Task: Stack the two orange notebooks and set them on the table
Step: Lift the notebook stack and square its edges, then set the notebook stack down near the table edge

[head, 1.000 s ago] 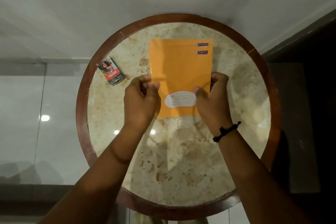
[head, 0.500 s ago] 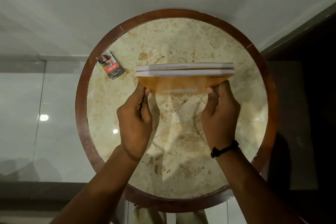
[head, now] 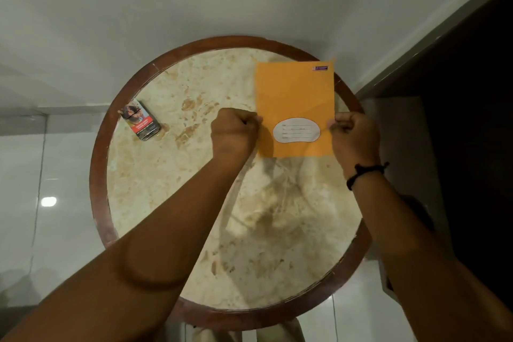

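The orange notebooks [head: 294,97] show as one aligned stack, with only the top cover and its white oval label visible. The stack is over the far right part of the round marble table [head: 194,203], its far corner reaching the rim. Whether it rests flat on the table or hovers just above it I cannot tell. My left hand [head: 234,133] pinches the stack's left edge near the bottom. My right hand [head: 352,136], a black band on its wrist, pinches the right edge at the same height.
A small printed box [head: 140,119] lies on the table's left side. The table has a dark wooden rim [head: 97,175]. A white wall stands behind, glossy floor tiles lie to the left, and a dark panel is on the right.
The stack stood on edge at the table's middle half a second ago. It now faces up with its cover showing and has shifted to the right, both hands still on its sides.
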